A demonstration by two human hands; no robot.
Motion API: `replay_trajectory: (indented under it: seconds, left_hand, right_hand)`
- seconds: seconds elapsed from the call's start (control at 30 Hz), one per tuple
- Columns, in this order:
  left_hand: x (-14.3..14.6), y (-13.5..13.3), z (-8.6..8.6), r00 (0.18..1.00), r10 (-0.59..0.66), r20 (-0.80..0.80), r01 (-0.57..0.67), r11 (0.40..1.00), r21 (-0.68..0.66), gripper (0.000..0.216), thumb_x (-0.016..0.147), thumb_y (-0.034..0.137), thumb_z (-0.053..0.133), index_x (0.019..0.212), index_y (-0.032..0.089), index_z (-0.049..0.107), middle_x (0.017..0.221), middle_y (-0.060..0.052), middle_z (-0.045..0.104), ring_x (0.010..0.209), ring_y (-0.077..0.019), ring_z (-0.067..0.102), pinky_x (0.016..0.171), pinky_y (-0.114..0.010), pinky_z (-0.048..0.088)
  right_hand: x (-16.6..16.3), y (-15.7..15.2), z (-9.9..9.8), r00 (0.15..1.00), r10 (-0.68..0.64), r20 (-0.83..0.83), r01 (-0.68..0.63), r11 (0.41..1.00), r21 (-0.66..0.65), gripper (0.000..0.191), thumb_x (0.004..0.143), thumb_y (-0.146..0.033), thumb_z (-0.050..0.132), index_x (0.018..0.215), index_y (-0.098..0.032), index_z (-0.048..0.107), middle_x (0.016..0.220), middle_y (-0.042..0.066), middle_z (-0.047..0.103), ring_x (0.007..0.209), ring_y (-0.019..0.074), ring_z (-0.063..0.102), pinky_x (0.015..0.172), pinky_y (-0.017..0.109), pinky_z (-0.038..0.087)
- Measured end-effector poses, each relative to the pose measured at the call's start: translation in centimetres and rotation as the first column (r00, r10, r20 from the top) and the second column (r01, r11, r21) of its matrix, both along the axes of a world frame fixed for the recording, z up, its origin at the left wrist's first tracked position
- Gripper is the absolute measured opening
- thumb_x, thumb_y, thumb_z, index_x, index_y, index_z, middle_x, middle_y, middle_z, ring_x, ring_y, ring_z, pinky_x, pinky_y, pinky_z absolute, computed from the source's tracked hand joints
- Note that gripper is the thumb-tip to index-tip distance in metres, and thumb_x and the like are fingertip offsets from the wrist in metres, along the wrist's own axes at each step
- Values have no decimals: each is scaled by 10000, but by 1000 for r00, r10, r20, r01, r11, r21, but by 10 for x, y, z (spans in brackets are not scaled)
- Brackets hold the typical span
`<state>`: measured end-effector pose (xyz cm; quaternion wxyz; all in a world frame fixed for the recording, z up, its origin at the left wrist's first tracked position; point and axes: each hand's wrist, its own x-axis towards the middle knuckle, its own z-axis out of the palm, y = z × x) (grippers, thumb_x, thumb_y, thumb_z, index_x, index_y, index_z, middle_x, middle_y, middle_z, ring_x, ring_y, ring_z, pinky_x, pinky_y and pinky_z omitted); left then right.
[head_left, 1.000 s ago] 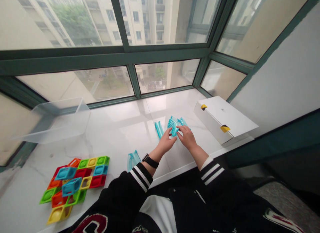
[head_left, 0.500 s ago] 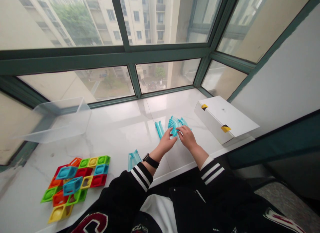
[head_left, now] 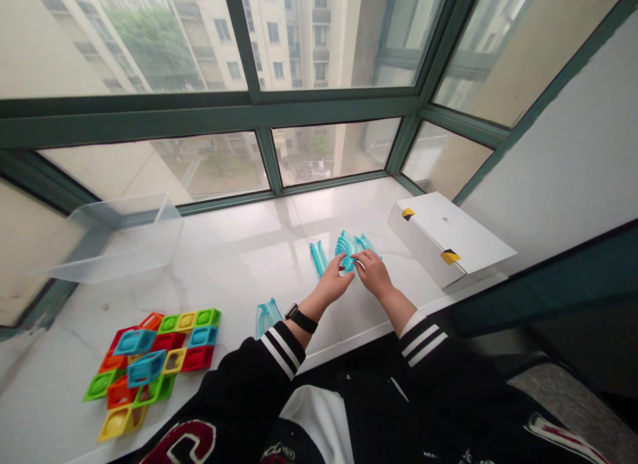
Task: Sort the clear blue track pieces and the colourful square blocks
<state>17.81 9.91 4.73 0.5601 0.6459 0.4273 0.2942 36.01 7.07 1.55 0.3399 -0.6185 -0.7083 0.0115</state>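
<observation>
A translucent blue curved track piece (head_left: pixel 343 243) with ridges lies on the white counter in front of me. My left hand (head_left: pixel 335 282) has its thumb and fingers closed at the near left side of this piece. From the right, my right hand (head_left: pixel 371 271) pinches the same near end. The fingers partly hide what they grip. A straight blue track piece (head_left: pixel 318 258) lies just left of the curved one. Another blue track piece (head_left: pixel 367 242) shows behind my right hand, partly covered. Beside my left wrist lies one more blue track piece (head_left: pixel 267 316), partly hidden by the sleeve.
Several colourful hollow plastic blocks (head_left: pixel 167 343) are grouped at the front left. A clear plastic bin (head_left: pixel 124 254) stands at the back left by the window. At right is a white box (head_left: pixel 451 234) with yellow-and-black tabs. The counter's front edge (head_left: pixel 349 344) runs beneath my forearms.
</observation>
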Motion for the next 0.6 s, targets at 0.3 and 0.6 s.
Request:
replay_trajectory:
  seconds: [0.3, 0.6]
  left_hand:
    - [-74, 9, 44, 974, -53, 219, 43, 998, 51, 518, 904, 374, 689, 1380, 187, 610, 1395, -160, 664, 1009, -208, 705, 820, -367, 637]
    - [-249, -37, 65, 915, 376, -147, -280, 853, 440, 354, 978, 447, 598, 1238, 226, 695, 1223, -83, 737, 959, -206, 689, 840, -363, 612]
  right_hand:
    - [0, -12, 6, 998, -7, -70, 8, 1000, 8, 356, 1003, -268, 545, 1339, -229, 654, 1030, 110, 673, 928, 266, 656, 917, 441, 568]
    - [-12, -69, -14, 953, -127, -276, 157, 984, 89, 256, 992, -319, 537, 1216, -243, 636, 789, 8, 632, 694, 216, 620, 769, 393, 575]
